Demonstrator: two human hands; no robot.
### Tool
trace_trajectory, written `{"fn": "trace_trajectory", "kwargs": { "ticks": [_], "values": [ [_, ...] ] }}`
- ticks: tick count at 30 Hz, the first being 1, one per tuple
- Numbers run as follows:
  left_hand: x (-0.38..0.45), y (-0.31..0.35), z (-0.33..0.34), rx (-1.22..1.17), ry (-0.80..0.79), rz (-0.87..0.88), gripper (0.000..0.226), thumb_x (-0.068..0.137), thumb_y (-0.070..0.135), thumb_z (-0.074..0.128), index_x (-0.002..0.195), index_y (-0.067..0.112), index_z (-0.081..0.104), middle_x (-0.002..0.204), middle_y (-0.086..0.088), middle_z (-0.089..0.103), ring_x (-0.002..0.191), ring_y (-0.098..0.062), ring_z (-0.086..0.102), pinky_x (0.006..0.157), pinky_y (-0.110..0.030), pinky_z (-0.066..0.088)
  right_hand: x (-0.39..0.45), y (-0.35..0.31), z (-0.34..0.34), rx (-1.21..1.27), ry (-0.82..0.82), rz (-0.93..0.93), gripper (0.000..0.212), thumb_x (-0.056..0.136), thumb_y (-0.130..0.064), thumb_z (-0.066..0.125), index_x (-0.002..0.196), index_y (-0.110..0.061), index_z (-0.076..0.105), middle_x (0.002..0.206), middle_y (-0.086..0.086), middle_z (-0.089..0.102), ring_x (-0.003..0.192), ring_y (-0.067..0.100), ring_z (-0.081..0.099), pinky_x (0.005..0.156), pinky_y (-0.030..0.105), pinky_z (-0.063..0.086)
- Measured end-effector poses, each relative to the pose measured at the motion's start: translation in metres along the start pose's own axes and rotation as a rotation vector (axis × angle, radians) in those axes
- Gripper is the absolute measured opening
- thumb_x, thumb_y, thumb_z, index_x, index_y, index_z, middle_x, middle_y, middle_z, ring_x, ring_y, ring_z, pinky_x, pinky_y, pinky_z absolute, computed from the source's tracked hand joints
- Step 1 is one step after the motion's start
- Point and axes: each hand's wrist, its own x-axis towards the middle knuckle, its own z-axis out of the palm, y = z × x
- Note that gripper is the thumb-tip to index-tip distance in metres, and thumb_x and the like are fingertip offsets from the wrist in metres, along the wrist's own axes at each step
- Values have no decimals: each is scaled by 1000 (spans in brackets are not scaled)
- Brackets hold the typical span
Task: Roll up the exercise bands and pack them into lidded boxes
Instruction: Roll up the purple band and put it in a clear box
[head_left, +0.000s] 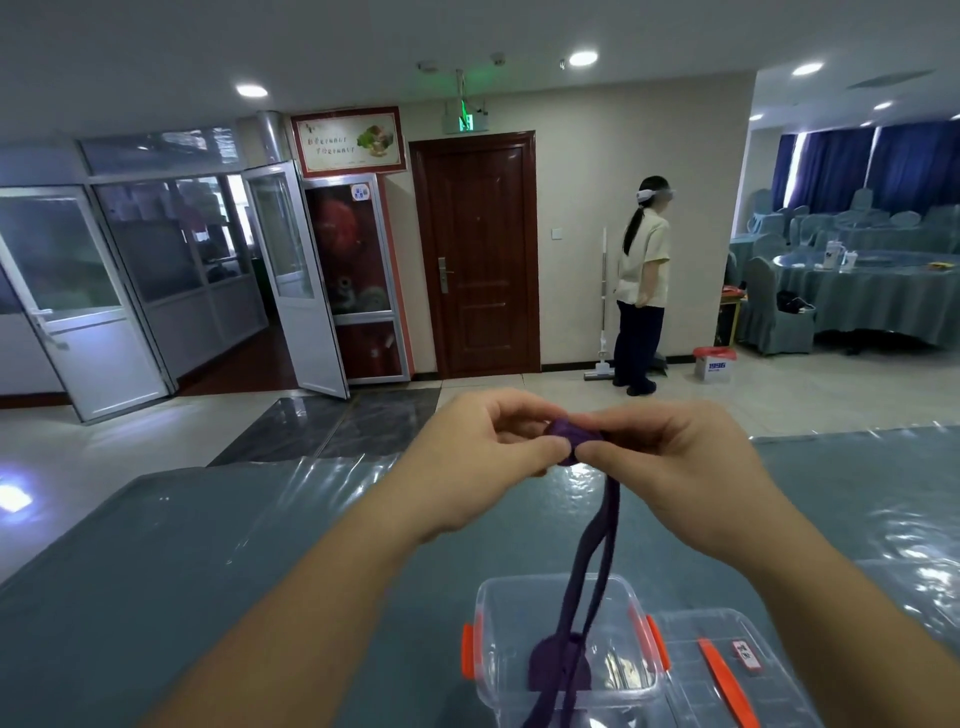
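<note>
A purple exercise band (597, 551) is partly rolled, with its rolled end raised above the table. My left hand (488, 457) and my right hand (670, 467) pinch that rolled end from both sides. The loose tail hangs down in two strands into a clear plastic box (498, 613) with orange latches at the bottom centre. Inside the box lies a rolled purple band (545, 670). The box's clear lid (737, 670), with an orange handle, lies flat just right of the box.
The table (208, 571) wears a grey-blue cloth under glossy clear plastic. Beyond it a person (641, 286) stands by a brown door (480, 254), beside a floor mop. A round table with covered chairs (872, 291) stands at the far right.
</note>
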Motion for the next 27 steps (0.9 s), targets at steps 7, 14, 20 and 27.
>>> {"fn": "trace_trajectory", "kwargs": {
  "ticks": [7,14,20,27],
  "values": [
    [-6,14,-10,301,-72,23,11,94,32,75,105,34,76,91,6,78,87,-12,73,88,-34,59,-2,4,2,24,5,-9,21,81,-6,83,97,-17,75,88,-10,80,82,6,77,79,19,61],
    [-1,-10,23,-531,46,-8,20,99,6,66,117,7,75,108,-9,80,102,-16,74,92,-23,56,-3,9,14,234,192,-29,31,87,-9,78,112,-28,78,102,-13,81,99,5,76,89,18,59],
    [-2,-10,8,-108,4,-9,19,91,21,79,110,25,79,103,2,81,100,-17,77,95,-37,60,-2,3,-6,-108,-29,-38,33,88,-14,79,103,-43,77,95,-25,78,93,-3,73,87,20,60],
    [0,0,2,-58,-40,-34,20,91,20,80,111,19,78,100,-4,81,96,-17,78,93,-34,62,0,7,-8,-107,-4,-42,22,83,-17,83,98,-31,75,92,-15,79,88,3,76,84,24,63]
  ]
}}
